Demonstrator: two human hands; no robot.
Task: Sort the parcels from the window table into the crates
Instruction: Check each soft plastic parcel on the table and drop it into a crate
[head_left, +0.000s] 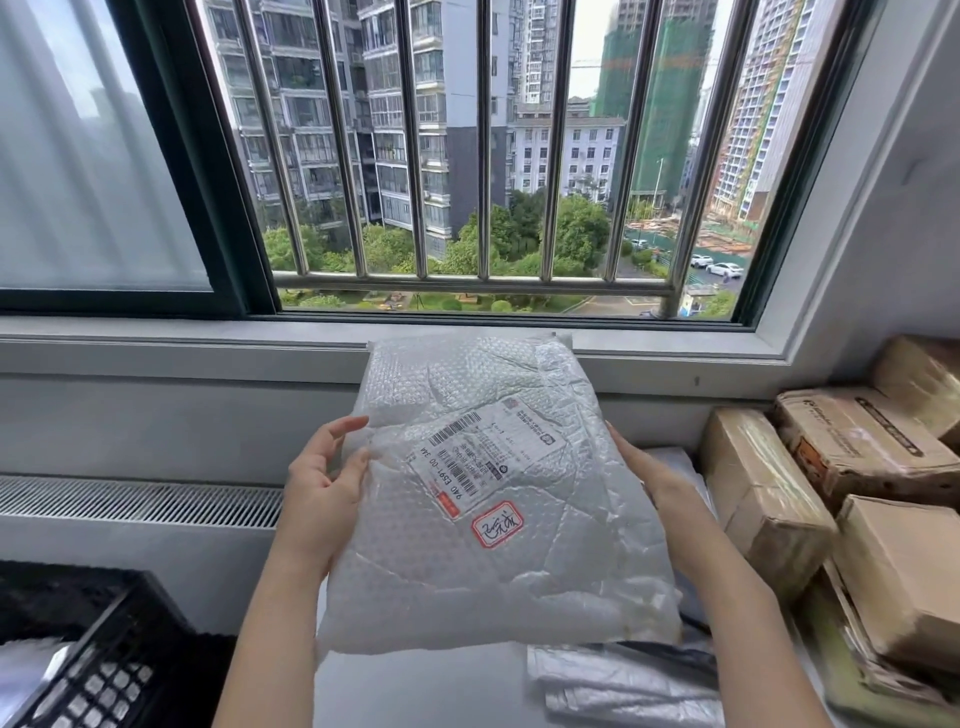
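Note:
I hold a white bubble-wrap parcel (498, 551) up in front of the window sill, its face with a shipping label and a red-bordered sticker turned toward me. My left hand (324, 493) grips its left edge, thumb on the front and fingers behind. On the right edge my right hand (652, 475) holds the parcel, mostly hidden behind it. A black plastic crate (111, 660) sits at the lower left with a grey bag inside.
Several brown cardboard boxes (763, 499) are stacked at the right on the table. Grey plastic mailer bags (623, 686) lie under the held parcel. A barred window (488, 156) and its sill stand straight ahead, with a radiator grille at the left.

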